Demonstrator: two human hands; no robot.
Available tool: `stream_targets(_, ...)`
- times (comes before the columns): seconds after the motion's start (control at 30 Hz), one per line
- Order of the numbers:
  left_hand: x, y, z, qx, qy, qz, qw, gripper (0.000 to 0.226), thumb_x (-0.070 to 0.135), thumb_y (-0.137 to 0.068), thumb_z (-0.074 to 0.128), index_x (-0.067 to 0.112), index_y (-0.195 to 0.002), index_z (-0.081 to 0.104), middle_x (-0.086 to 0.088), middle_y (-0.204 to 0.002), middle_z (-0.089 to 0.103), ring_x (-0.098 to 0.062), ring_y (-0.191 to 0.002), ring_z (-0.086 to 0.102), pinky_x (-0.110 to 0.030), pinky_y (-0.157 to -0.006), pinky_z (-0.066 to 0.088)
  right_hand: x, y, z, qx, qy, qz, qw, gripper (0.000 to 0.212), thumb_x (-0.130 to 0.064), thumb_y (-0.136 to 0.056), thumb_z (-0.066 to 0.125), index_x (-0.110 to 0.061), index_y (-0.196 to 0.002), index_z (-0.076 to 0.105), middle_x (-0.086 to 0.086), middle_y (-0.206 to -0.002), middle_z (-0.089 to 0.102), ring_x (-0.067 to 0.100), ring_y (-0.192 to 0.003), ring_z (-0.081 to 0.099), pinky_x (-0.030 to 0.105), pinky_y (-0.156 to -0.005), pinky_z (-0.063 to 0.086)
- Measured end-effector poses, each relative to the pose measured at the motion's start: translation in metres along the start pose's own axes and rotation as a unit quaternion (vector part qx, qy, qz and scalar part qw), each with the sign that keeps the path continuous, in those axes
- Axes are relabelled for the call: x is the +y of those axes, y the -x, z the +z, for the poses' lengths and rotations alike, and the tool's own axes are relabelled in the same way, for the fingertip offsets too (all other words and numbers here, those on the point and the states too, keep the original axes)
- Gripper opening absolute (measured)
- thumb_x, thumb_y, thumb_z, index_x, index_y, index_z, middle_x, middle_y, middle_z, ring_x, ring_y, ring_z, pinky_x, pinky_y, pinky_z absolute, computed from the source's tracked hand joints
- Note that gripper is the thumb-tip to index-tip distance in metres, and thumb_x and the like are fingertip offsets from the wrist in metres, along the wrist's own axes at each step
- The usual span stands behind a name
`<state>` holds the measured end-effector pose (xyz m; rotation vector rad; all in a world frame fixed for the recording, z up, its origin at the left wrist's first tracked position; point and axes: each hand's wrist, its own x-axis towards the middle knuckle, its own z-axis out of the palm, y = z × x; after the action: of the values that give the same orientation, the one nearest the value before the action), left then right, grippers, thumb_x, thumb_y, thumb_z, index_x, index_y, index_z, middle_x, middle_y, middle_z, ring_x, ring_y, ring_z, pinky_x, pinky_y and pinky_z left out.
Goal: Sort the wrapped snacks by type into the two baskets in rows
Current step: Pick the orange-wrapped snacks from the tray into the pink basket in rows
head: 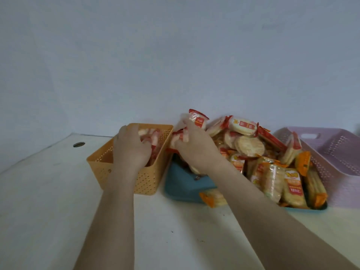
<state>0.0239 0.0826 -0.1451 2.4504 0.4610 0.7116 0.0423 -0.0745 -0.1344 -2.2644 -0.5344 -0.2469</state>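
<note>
The person's left hand (132, 147) is reaching down into the orange perforated plastic basket (148, 180), which is standing on the white table (48, 201) at the left side. The back of this hand is facing the camera. Its fingers are bending down among the red-and-white wrapped snacks (155, 137) that are lying inside the basket. I cannot tell if the fingers are gripping one of them or only touching them, because the hand itself is hiding them.

The right hand (194, 151) is hovering just beside the right wall of the orange basket, above the left end of the blue plastic tray (181, 186). It is grasping a small bunch of red-and-white packets (197, 119). One packet is standing up above the fingers and others are sticking out toward the basket.

The blue tray is sitting between the two baskets, just beside the orange one. It is carrying a big mixed pile of wrapped snacks (251, 147). Round crackers in red-and-white wrappers are lying mostly at the far part, and orange-and-yellow wrapped packets (292, 184) are lying mostly at the near right part. One orange packet (213, 198) is hanging over the near rim of the tray.

The pale purple perforated plastic basket (335, 152) is standing at the right, behind the pile. A round dark hole (78, 144) is showing in the table at the far left.
</note>
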Motion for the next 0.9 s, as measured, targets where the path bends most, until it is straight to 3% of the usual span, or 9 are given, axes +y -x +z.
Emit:
stream_targets(0.1, 0.024, 0.008, -0.002, -0.007, 0.089, 0.066, 0.994, 0.030, 0.016, -0.094, 0.053, 0.024, -0.121, 0.063, 0.003, -0.120, 0.064, -0.013, -0.105, 0.059, -0.027, -0.086, 0.048, 0.032, 0.018, -0.024, -0.022, 0.091, 0.008, 0.996, 0.057, -0.027, -0.089, 0.058, -0.016, -0.142, 0.038, 0.009, -0.136, 0.052, 0.028, -0.127, 0.046, 0.034, -0.100, 0.036)
stream_targets(0.17, 0.044, 0.015, 0.002, -0.120, 0.109, 0.129, 0.978, 0.020, 0.016, -0.090, 0.059, 0.028, -0.101, 0.071, 0.008, -0.102, 0.069, -0.007, -0.093, 0.063, -0.020, -0.077, 0.047, 0.053, 0.032, -0.040, -0.106, 0.162, 0.032, 0.981, 0.070, -0.038, -0.085, 0.064, -0.025, -0.145, 0.032, 0.005, -0.143, 0.042, 0.028, -0.134, 0.036, 0.038, -0.107, 0.033)
stream_targets(0.23, 0.061, 0.025, 0.010, -0.293, 0.035, 0.178, 0.939, 0.014, 0.031, -0.088, 0.065, 0.028, -0.100, 0.072, 0.009, -0.100, 0.070, -0.008, -0.095, 0.064, -0.028, -0.086, 0.051, 0.068, 0.043, -0.054, -0.216, 0.232, 0.062, 0.946, 0.078, -0.046, -0.082, 0.066, -0.035, -0.148, 0.024, 0.001, -0.151, 0.029, 0.027, -0.140, 0.021, 0.045, -0.111, 0.029)
stream_targets(0.3, 0.074, 0.039, 0.030, -0.444, -0.091, 0.208, 0.867, 0.046, 0.053, -0.083, 0.066, 0.026, -0.121, 0.065, 0.007, -0.118, 0.066, -0.012, -0.108, 0.060, -0.038, -0.098, 0.049, 0.077, 0.051, -0.068, -0.263, 0.271, 0.084, 0.922, 0.080, -0.049, -0.083, 0.064, -0.039, -0.149, 0.019, -0.003, -0.153, 0.023, 0.026, -0.142, 0.015, 0.047, -0.112, 0.027)
stream_targets(0.37, 0.084, 0.055, 0.050, -0.505, -0.164, 0.216, 0.819, 0.079, 0.064, -0.078, 0.065, 0.021, -0.140, 0.046, 0.003, -0.136, 0.054, -0.018, -0.119, 0.054, -0.039, -0.102, 0.045, 0.083, 0.057, -0.080, -0.235, 0.293, 0.082, 0.923, 0.076, -0.047, -0.084, 0.063, -0.041, -0.148, 0.021, -0.002, -0.151, 0.026, 0.026, -0.139, 0.019, 0.047, -0.109, 0.030)
stream_targets(0.57, 0.083, 0.065, 0.079, -0.453, -0.108, 0.248, 0.850, 0.061, 0.045, -0.078, 0.072, 0.021, -0.131, 0.052, 0.005, -0.112, 0.061, -0.014, -0.098, 0.059, -0.035, -0.087, 0.053, 0.099, 0.074, -0.119, -0.090, 0.344, 0.094, 0.930, 0.067, -0.038, -0.084, 0.063, -0.037, -0.143, 0.030, 0.005, -0.140, 0.033, 0.029, -0.133, 0.025, 0.051, -0.101, 0.036)
stream_targets(0.77, 0.090, 0.067, 0.072, -0.346, -0.064, 0.248, 0.903, 0.064, 0.023, -0.079, 0.069, 0.032, -0.136, 0.044, 0.006, -0.122, 0.057, -0.013, -0.092, 0.059, -0.032, -0.082, 0.052, 0.122, 0.083, -0.149, 0.081, 0.295, 0.059, 0.950, 0.058, -0.029, -0.080, 0.072, -0.027, -0.131, 0.044, 0.005, -0.117, 0.040, 0.024, -0.099, 0.047, 0.033, -0.079, 0.041)
stream_targets(0.83, 0.099, 0.072, 0.077, -0.300, 0.035, 0.231, 0.925, 0.055, 0.024, -0.081, 0.071, 0.033, -0.130, 0.048, 0.012, -0.115, 0.056, -0.007, -0.090, 0.057, -0.026, -0.077, 0.048, 0.125, 0.088, -0.161, 0.062, 0.302, 0.103, 0.946, 0.054, -0.040, -0.084, 0.068, -0.023, -0.129, 0.044, 0.007, -0.118, 0.050, 0.028, -0.098, 0.054, 0.034, -0.076, 0.042)
stream_targets(0.9, 0.104, 0.080, 0.087, -0.300, 0.156, 0.173, 0.925, 0.044, 0.038, -0.079, 0.073, 0.033, -0.118, 0.052, 0.018, -0.107, 0.059, -0.002, -0.094, 0.058, -0.026, -0.085, 0.049, 0.130, 0.089, -0.166, -0.023, 0.342, 0.150, 0.927, 0.067, -0.054, -0.087, 0.059, -0.018, -0.139, 0.036, 0.011, -0.127, 0.057, 0.031, -0.111, 0.055, 0.038, -0.082, 0.044)
